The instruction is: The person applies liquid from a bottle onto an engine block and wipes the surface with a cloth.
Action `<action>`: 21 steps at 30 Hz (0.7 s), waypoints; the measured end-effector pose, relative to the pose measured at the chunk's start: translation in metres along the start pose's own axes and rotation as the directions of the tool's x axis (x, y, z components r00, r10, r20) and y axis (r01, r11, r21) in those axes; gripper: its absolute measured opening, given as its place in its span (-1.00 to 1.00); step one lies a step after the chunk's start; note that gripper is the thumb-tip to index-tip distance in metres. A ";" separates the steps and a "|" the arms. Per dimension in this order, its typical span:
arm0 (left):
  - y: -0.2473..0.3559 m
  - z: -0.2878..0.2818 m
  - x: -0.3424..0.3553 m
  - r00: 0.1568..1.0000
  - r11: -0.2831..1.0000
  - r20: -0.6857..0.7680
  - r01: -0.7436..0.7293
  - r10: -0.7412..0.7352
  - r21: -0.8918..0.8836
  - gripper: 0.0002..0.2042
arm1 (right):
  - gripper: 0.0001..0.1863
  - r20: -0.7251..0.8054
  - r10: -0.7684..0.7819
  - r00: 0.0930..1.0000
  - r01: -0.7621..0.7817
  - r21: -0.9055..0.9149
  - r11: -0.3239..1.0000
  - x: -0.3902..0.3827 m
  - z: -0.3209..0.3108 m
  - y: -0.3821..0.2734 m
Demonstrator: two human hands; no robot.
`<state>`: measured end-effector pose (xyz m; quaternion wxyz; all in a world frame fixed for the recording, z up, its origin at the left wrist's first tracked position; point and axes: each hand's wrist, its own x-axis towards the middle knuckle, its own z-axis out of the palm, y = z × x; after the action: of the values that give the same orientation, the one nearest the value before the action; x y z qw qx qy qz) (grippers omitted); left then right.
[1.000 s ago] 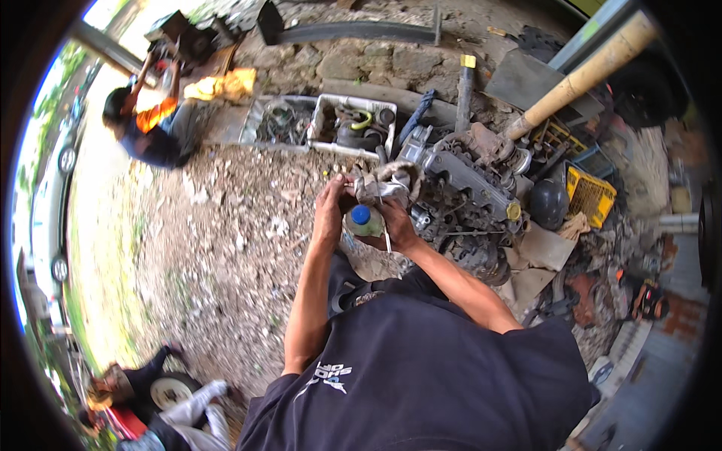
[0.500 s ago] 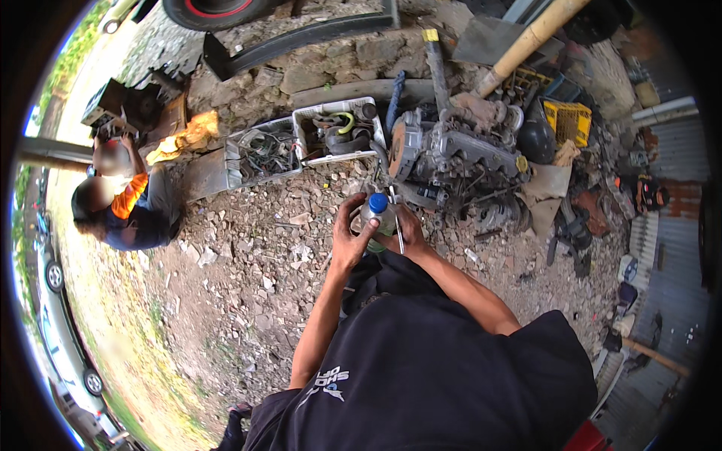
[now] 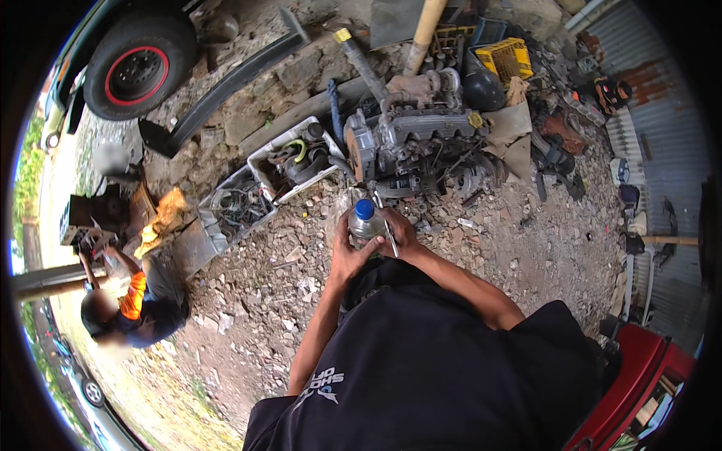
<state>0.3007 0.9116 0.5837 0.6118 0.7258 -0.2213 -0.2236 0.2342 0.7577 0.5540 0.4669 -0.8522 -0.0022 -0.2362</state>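
Observation:
A clear plastic bottle (image 3: 367,227) with a blue cap (image 3: 364,209) stands upright in front of my body, cap towards me. My left hand (image 3: 349,254) is closed around its left side, the thumb across the front. At the bottle's right side, my right hand (image 3: 404,234) is closed on a thin silver rod-like tool (image 3: 392,239), whose exact kind I cannot make out. Whether the right fingers also touch the bottle is hidden. Just beyond the hands sits a greasy engine block (image 3: 421,139) on the rubble.
A white crate (image 3: 259,169) of hoses and a grey tray (image 3: 218,244) of wiring lie ahead left. Further left another person (image 3: 143,301) crouches. A red-rimmed wheel (image 3: 135,77) stands far left, a yellow crate (image 3: 505,59) far right, a red vehicle (image 3: 620,383) near right.
My view has turned, so the engine and crates appear further left, with more of the wheel and the red vehicle showing. Both hands keep hold of the bottle and tool.

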 end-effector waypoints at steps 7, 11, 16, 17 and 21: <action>0.018 0.083 0.030 0.982 0.998 0.178 -0.060 0.059 0.001 -0.28 | -0.32 -0.206 0.110 0.972 -0.118 -0.027 0.993 -0.028 -0.092 0.029; 0.005 0.156 0.049 0.972 0.993 0.232 0.067 -0.044 -0.093 -0.42 | -0.34 -0.306 0.206 0.929 -0.236 -0.062 0.970 -0.062 -0.169 0.062; -0.025 0.266 0.077 0.945 0.948 0.141 0.308 -0.295 -0.078 -0.49 | -0.35 -0.455 0.196 0.869 -0.289 -0.145 0.946 -0.135 -0.282 0.115; -0.019 0.295 0.081 0.926 0.930 0.113 0.365 -0.359 -0.034 -0.38 | -0.36 -0.472 0.211 0.856 -0.319 -0.162 0.934 -0.151 -0.304 0.122; -0.031 0.422 0.110 0.956 0.954 -0.012 0.295 -0.294 0.057 -0.28 | -0.38 -0.536 0.143 0.832 -0.344 -0.296 0.891 -0.192 -0.404 0.148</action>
<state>0.1399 0.5180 0.4835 0.5507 0.7685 -0.1160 -0.3044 -0.0651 0.3938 0.5413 0.3037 -0.8281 0.2754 -0.3822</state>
